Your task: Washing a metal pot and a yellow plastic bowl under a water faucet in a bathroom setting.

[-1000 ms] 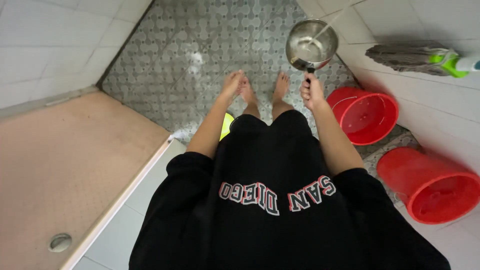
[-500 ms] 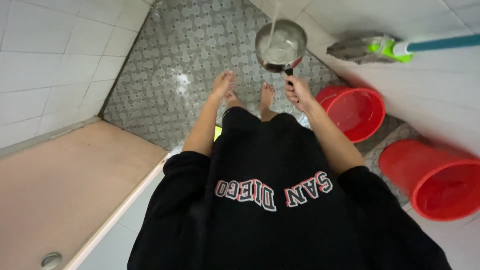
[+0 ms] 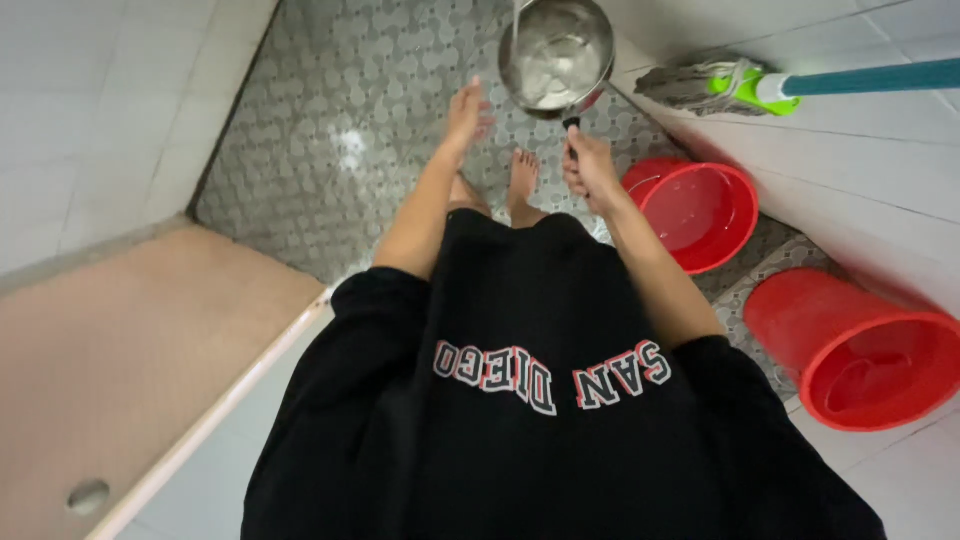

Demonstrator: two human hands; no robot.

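The right hand (image 3: 590, 165) still grips the steel saucepan (image 3: 556, 56), now fuller and higher, while the open left hand (image 3: 466, 112) has risen beside it.

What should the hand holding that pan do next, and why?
Probably keep the pan level under the water stream. The right hand grips its handle, the pan looks only partly full, and the left hand is open beside it, holding nothing.

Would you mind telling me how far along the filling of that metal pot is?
Done: the pot already holds frothy water, roughly half full. In hand: the right hand holds its handle under a thin water stream; the left hand hangs open beside it. Left: the top of the pot remains unfilled.
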